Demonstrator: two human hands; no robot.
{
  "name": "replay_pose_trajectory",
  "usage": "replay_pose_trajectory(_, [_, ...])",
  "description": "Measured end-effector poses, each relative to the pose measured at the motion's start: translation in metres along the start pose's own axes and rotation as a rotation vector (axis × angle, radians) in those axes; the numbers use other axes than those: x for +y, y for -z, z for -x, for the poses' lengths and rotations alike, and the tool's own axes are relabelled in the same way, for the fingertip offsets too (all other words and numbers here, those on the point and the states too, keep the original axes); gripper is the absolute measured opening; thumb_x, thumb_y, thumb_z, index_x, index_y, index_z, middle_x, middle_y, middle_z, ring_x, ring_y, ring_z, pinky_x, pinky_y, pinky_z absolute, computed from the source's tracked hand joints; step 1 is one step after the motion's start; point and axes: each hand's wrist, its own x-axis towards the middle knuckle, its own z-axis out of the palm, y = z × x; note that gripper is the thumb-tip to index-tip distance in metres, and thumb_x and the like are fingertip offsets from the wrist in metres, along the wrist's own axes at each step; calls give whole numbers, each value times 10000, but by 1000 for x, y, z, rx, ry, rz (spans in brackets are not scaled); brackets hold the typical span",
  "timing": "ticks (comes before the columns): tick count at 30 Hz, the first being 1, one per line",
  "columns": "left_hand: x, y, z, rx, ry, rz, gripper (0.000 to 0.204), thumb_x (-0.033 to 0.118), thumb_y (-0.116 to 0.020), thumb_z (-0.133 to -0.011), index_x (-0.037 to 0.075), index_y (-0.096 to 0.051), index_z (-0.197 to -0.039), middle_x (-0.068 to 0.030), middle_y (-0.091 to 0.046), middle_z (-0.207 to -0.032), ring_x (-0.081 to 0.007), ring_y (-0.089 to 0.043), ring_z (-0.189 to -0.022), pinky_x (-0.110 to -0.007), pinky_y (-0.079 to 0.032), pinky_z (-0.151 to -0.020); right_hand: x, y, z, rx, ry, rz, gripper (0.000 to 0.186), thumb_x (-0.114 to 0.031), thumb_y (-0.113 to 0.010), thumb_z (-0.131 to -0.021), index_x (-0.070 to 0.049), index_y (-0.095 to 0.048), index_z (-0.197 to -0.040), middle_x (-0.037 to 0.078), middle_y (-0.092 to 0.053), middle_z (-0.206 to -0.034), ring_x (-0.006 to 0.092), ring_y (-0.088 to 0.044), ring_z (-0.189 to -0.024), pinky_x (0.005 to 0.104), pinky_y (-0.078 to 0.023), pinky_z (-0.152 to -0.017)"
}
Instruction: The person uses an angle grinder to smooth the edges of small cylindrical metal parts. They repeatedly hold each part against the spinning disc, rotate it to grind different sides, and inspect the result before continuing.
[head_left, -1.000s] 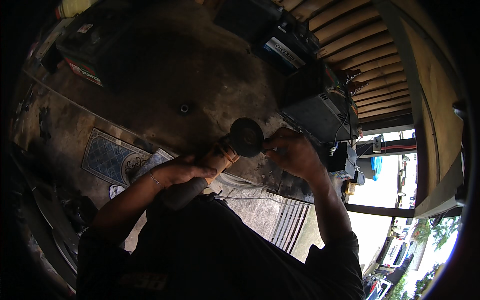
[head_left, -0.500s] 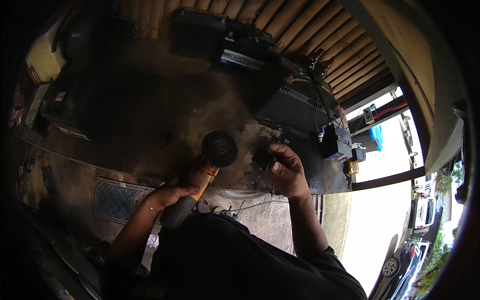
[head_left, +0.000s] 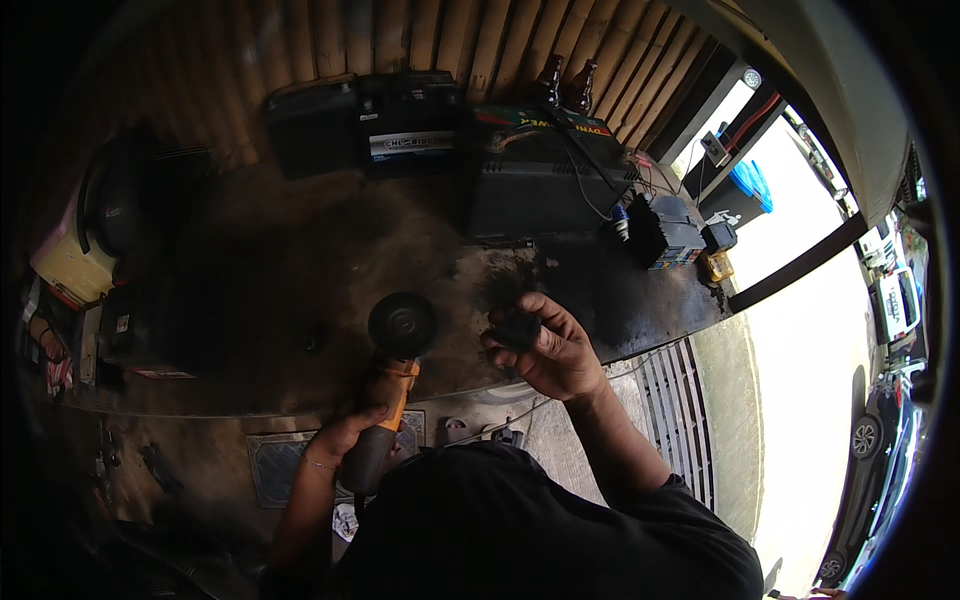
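Observation:
My left hand [head_left: 345, 440] grips the dark handle of an angle grinder [head_left: 392, 380] with an orange body. Its round dark disc [head_left: 401, 324] points away from me over the stained floor. My right hand [head_left: 552, 350] is to the right of the disc, apart from it, with the fingers curled around a small dark part [head_left: 516, 328]. What that part is cannot be made out. Both forearms come up from my dark shirt at the bottom of the view.
Several black car batteries [head_left: 540, 175] stand along a bamboo wall at the back, with wires and a small blue-and-black box [head_left: 668, 235] at the right. A metal floor grate [head_left: 680, 400] lies right of me. A yellow container [head_left: 70, 270] sits far left. Parked cars [head_left: 890, 300] are outside.
The right hand has come off the grinder's disc and moved right with a small dark part in it. The view has tilted up toward the back wall.

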Motion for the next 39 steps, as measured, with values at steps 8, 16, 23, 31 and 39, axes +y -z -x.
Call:
replay_pose_trajectory(8, [-6,12,-5,-59,31,30,618,335,-749,-974,-36,-489,-1395,-204,-705,-1105,-289,-755,-843,-417,-660,-726,12,13,5,-97,55,-120,359,-116,-718,-1006,-155,-642,-1355,202,-573,-1471,351,-643,-1262,394,-577,-986])
replay_pose_trajectory(16, [-7,8,-3,-32,36,67,557,326,-763,-967,-34,-530,-1323,-176,-701,-1021,-285,-754,-792,-413,-659,-673,17,4,1,-24,131,-114,400,-79,-857,-879,-141,-680,-1232,135,-627,-1379,282,-667,-1195,369,-578,-979])
replay_pose_trajectory(23, [-8,10,-6,-23,36,70,567,341,-790,-947,-24,-555,-1313,-160,-702,-996,-265,-755,-774,-410,-660,-658,4,-18,1,285,369,886,536,-64,-978,-722,-40,-673,-1161,56,-685,-1170,157,-656,-1120,315,-524,-991])
replay_pose_trajectory(31, [-13,19,-11,-40,31,56,608,344,-800,-933,-22,-541,-1345,-172,-713,-1025,-267,-756,-778,-410,-662,-668,8,-19,3,258,319,478,531,-116,-939,-793,-53,-648,-1232,68,-702,-1159,155,-662,-1130,351,-546,-978])
replay_pose_trajectory(39, [-8,11,-6,-44,5,27,602,350,-785,-946,-23,-543,-1352,-181,-715,-1037,-269,-753,-792,-404,-656,-680,19,-12,3,194,293,66,312,-257,-761,-990,-155,-612,-1244,56,-699,-1239,245,-673,-1161,391,-550,-927])
